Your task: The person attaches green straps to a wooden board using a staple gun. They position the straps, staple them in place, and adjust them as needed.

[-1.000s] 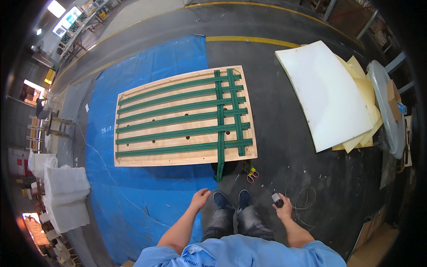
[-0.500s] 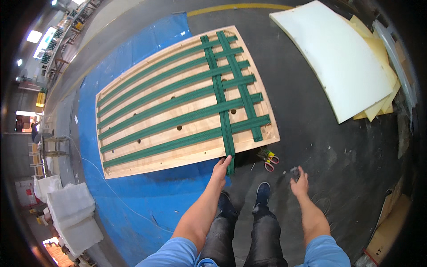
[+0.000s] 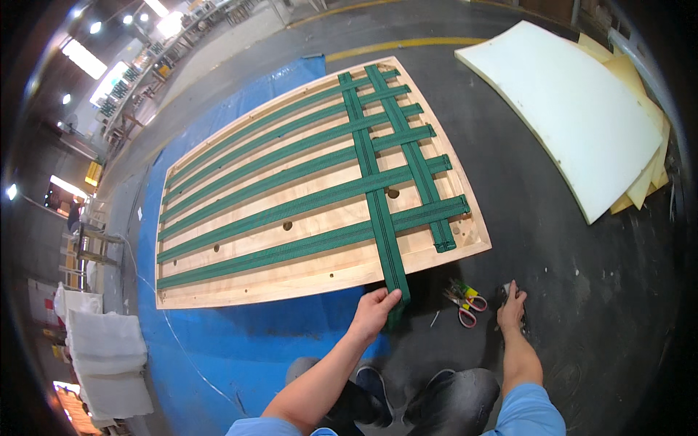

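Observation:
A wooden frame (image 3: 342, 282) lies across my front, with green webbing straps (image 3: 287, 207) running lengthwise and two more crossing them at its right end. My left hand (image 3: 374, 312) is closed on the loose end of the nearer cross strap (image 3: 389, 261), which hangs past the frame's near edge. Low at the right, my right hand (image 3: 511, 311) is curled round a small grey and dark object, mostly covered by the fingers. Between my hands, scissors with red handles (image 3: 467, 317) lie on the floor beside a yellow-and-black item (image 3: 456, 291).
A blue sheet (image 3: 240, 341) is spread on the floor under and left of the frame. White and yellow foam slabs (image 3: 567, 109) lie stacked at the far right. White padded bundles (image 3: 109, 363) stand at the left, and a thin pale cord (image 3: 190, 356) trails over the sheet.
I have bent down, my knees now folded. My left hand still grips the strap end, with its fingers now wrapped further round it. The right hand is lower, near the floor.

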Demonstrator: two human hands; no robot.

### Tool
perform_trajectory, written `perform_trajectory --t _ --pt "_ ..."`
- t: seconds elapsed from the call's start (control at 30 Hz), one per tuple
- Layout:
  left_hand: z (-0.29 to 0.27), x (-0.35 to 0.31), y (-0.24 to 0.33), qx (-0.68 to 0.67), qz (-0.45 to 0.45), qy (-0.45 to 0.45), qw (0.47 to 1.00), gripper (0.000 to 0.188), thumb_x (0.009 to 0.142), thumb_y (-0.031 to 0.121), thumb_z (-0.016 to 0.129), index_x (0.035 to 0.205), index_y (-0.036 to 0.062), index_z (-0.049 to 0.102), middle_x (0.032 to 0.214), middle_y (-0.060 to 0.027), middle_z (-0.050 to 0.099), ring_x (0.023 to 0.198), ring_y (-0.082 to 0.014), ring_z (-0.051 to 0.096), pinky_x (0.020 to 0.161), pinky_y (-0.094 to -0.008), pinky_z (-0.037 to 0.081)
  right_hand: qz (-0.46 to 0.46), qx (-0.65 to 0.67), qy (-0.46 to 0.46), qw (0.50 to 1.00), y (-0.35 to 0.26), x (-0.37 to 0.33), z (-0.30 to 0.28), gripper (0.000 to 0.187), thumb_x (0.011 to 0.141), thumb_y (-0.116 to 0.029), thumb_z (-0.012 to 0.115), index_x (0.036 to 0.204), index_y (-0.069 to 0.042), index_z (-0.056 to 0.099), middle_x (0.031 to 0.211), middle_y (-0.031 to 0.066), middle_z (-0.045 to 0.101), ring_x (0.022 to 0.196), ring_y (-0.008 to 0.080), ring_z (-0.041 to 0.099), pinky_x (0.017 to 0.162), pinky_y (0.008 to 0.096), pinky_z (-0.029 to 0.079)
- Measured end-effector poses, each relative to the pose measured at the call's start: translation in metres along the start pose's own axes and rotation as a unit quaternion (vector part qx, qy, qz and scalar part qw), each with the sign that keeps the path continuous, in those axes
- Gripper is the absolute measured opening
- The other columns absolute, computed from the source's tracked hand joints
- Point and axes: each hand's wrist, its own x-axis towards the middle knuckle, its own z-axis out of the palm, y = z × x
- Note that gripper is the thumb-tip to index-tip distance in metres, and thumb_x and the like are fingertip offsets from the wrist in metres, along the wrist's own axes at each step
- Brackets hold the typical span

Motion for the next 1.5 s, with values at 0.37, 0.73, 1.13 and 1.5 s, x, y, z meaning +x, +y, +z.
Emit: perform_trajectory --t 0.37,0.73,1.13,1.5 --pt "0.009 -0.055 -0.072 0.084 -0.039 -0.073 0.993 0.031 0.104 0.03 0.069 0.112 0.0013 0.076 0.098 0.0027 0.071 0.088 -0.0061 0.057 0.078 -0.025 0.047 -0.033 0.02 0.094 0.995 0.067 -0.008 0.093 0.097 0.087 0.0 0.073 0.165 -0.033 0.027 0.143 0.0185 0.04 0.128 0.0403 0.053 0.101 0.0555 0.044" --pt "-0.002 -0.128 -0.122 0.158 -0.242 -0.184 0.939 0.032 0.101 0.03 0.073 0.118 0.0036 0.078 0.107 -0.0012 0.076 0.1 -0.0091 0.063 0.096 -0.0282 0.048 -0.031 0.004 0.023 0.999 0.044 -0.031 0.077 0.081 0.088 0.0 0.071 0.161 -0.021 0.04 0.154 0.0195 0.033 0.134 0.0413 0.049 0.111 0.054 0.04" --pt "0.031 -0.119 -0.117 0.355 -0.153 -0.305 0.87 0.038 0.096 0.038 0.077 0.09 0.0005 0.077 0.072 -0.0032 0.064 0.069 -0.0143 0.054 0.064 -0.0348 0.045 -0.103 0.515 -0.534 0.662 -0.225 -0.1 -0.064 0.053 0.109 -0.052 0.048 0.115 -0.002 0.065 0.098 0.0094 0.07 0.08 0.0193 0.065 0.075 0.037 0.053" --pt "-0.009 -0.053 -0.054 0.242 0.121 -0.04 0.962 0.033 0.102 0.022 0.061 0.125 0.0003 0.069 0.117 -0.0116 0.074 0.104 -0.0216 0.067 0.092 -0.0356 0.052 -0.173 0.501 -0.164 0.832 -0.2 -0.166 0.0 0.041 0.111 -0.036 0.048 0.088 -0.006 0.063 0.067 0.0 0.054 0.057 0.0099 0.049 0.053 0.0301 0.039"
